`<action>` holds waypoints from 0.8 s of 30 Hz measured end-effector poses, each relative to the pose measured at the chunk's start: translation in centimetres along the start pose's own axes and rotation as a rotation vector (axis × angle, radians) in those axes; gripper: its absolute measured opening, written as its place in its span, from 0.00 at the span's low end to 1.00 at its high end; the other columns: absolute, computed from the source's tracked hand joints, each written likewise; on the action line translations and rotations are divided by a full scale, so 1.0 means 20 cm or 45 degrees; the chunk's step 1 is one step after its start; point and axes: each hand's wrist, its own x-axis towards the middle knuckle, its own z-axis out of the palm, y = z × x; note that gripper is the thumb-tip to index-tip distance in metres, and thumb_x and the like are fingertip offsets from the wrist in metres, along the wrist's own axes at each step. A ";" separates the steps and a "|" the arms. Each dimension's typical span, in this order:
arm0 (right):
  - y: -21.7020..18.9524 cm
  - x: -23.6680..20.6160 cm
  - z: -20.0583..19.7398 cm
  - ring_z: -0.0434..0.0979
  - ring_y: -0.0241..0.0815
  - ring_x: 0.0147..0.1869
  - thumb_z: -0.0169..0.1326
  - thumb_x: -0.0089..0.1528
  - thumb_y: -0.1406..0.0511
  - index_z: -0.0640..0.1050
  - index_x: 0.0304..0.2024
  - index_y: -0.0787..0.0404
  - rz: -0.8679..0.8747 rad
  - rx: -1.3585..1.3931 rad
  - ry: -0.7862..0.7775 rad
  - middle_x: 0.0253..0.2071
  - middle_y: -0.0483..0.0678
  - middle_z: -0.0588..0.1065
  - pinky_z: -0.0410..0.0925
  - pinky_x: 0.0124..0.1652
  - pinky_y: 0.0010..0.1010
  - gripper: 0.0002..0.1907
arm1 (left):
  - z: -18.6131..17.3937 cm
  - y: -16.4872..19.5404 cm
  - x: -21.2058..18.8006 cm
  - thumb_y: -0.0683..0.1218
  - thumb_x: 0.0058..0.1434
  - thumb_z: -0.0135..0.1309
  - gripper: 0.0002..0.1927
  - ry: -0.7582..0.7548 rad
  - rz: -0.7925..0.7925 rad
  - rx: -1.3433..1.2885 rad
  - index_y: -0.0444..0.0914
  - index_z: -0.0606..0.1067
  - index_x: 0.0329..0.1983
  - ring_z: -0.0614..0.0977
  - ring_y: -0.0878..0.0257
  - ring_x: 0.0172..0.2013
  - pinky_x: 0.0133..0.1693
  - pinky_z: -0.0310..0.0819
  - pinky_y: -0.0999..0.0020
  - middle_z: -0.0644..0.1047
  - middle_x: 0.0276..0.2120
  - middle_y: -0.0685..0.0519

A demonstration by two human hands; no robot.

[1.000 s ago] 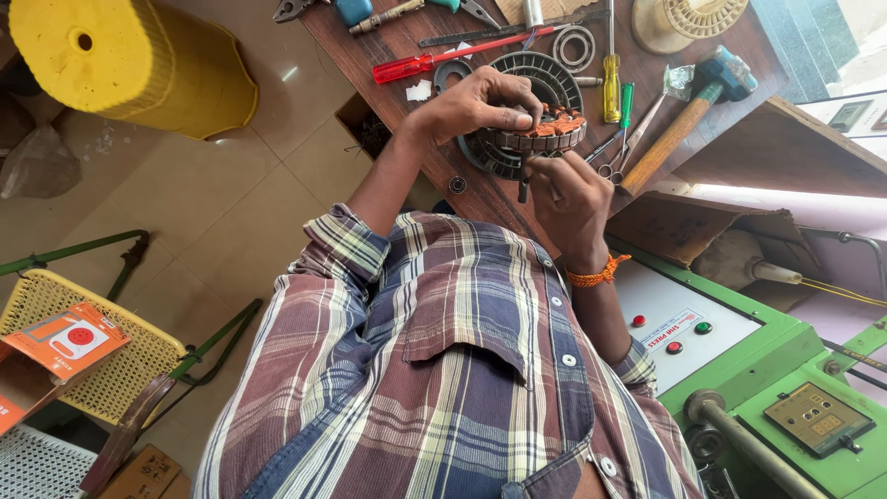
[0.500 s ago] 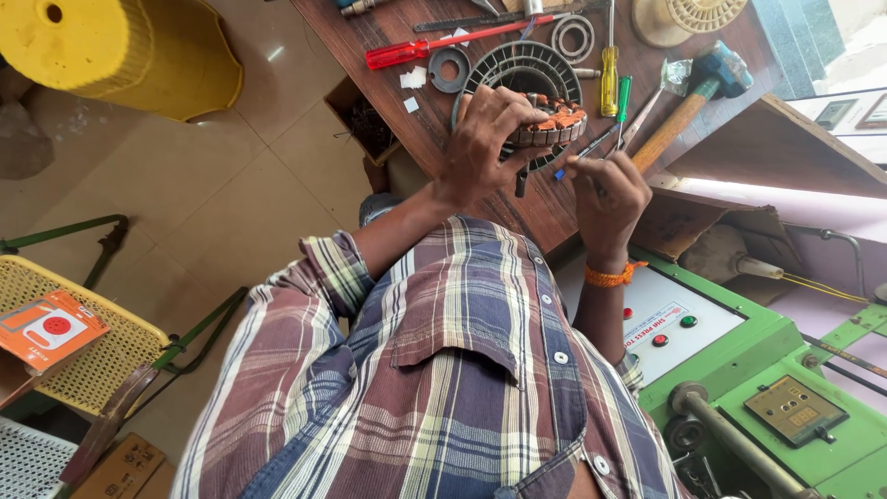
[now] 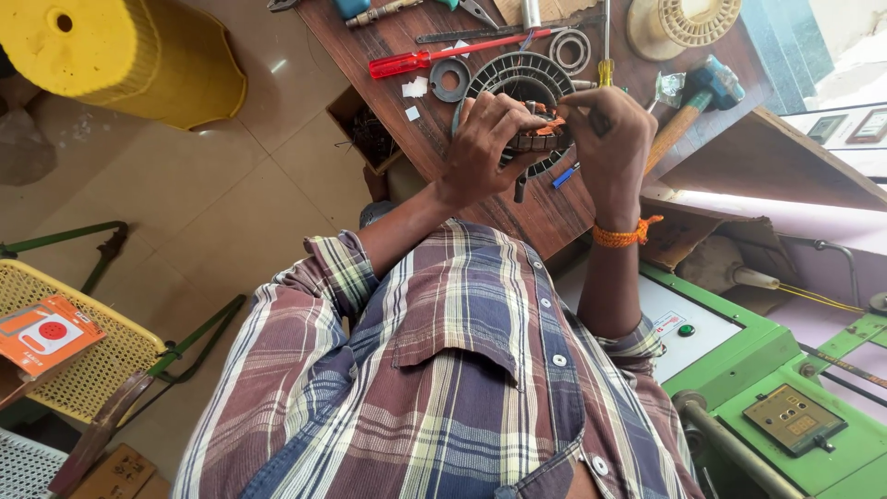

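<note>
Over a brown wooden bench [image 3: 545, 217] I hold a round motor stator [image 3: 539, 140] with copper-orange windings. My left hand [image 3: 485, 139] wraps around its left side and grips it. My right hand [image 3: 605, 129], with an orange thread at the wrist, presses against the stator's right side. It is closed on a thin blue-handled tool [image 3: 565, 176], whose end sticks out below the palm. A dark stub [image 3: 520, 189] hangs under the stator. My fingers hide most of the windings.
On the bench lie a black ribbed disc [image 3: 522, 74], a red screwdriver [image 3: 420, 60], a metal ring [image 3: 570, 48], a yellow-handled screwdriver [image 3: 605, 69], a blue-headed hammer [image 3: 707, 83] and a cream spool [image 3: 684, 23]. A yellow bin [image 3: 120, 55] stands far left, a green machine [image 3: 785, 407] lower right, a yellow mesh chair [image 3: 55, 351] lower left.
My right hand has moved up from below the stator onto its right side, bringing the thin tool along. My left hand has kept its grip. The view has shifted slightly.
</note>
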 end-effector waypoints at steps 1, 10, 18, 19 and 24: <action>0.01 0.02 0.01 0.70 0.32 0.30 0.65 0.63 0.73 0.83 0.40 0.65 0.006 -0.017 -0.006 0.30 0.47 0.76 0.63 0.32 0.28 0.04 | -0.02 0.01 0.01 0.59 0.65 0.63 0.22 -0.032 -0.025 -0.004 0.42 0.75 0.52 0.74 0.57 0.47 0.50 0.64 0.58 0.74 0.45 0.53; 0.06 0.04 0.04 0.70 0.29 0.28 0.67 0.62 0.72 0.83 0.39 0.65 0.192 0.017 -0.008 0.26 0.45 0.76 0.62 0.29 0.26 0.04 | 0.01 0.00 0.30 0.55 0.58 0.58 0.15 -0.499 -0.888 -0.396 0.41 0.80 0.40 0.84 0.67 0.39 0.43 0.75 0.65 0.83 0.34 0.58; 0.00 -0.08 -0.02 0.78 0.28 0.36 0.65 0.66 0.72 0.80 0.42 0.66 0.252 0.337 -0.093 0.35 0.44 0.79 0.69 0.36 0.22 0.05 | 0.00 -0.22 0.24 0.42 0.64 0.56 0.07 -0.674 -0.688 -1.183 0.36 0.80 0.44 0.82 0.70 0.41 0.49 0.76 0.72 0.82 0.38 0.55; -0.01 -0.11 -0.02 0.76 0.28 0.35 0.65 0.65 0.72 0.80 0.41 0.67 0.215 0.272 -0.090 0.34 0.44 0.78 0.68 0.36 0.23 0.06 | -0.03 -0.25 0.24 0.41 0.65 0.56 0.07 -0.715 -0.668 -1.231 0.35 0.80 0.44 0.81 0.70 0.41 0.49 0.76 0.73 0.82 0.38 0.56; -0.07 -0.22 0.04 0.66 0.31 0.29 0.67 0.63 0.72 0.80 0.38 0.66 0.187 0.070 -0.031 0.27 0.46 0.71 0.59 0.30 0.27 0.07 | -0.06 -0.32 0.28 0.42 0.65 0.57 0.08 -0.902 -0.558 -1.238 0.35 0.80 0.45 0.79 0.71 0.41 0.48 0.75 0.73 0.79 0.37 0.58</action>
